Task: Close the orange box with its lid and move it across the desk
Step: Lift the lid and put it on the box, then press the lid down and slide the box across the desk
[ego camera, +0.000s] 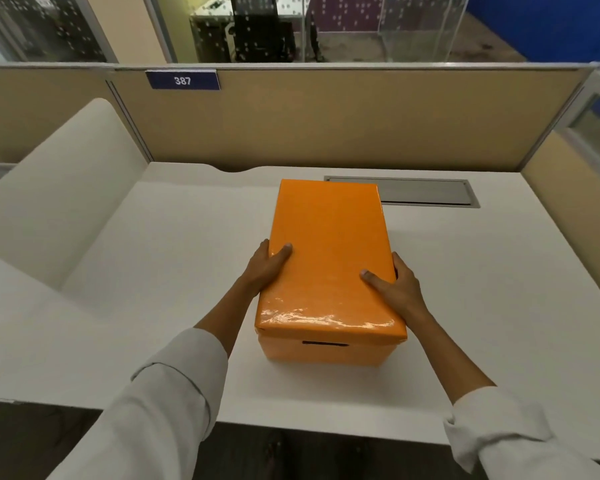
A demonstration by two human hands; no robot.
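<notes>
Left hand (264, 268) and right hand (397, 289) clasping lid (329, 251) sides, thumbs on top, orange box (323, 351) closed

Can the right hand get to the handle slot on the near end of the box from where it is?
Probably yes. The right hand grips the lid edge, and nothing lies between it and the slot.

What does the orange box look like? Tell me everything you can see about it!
The orange box is a shiny rectangular carton, wrapped in glossy orange covering that reflects light near its front edge. Its lid is on, overhanging the sides. A dark slot handle is cut into the near end. It stands flat on the white desk, its far corner overlapping a grey panel. The left hand and right hand grip the lid's long sides, thumbs resting on top.
</notes>
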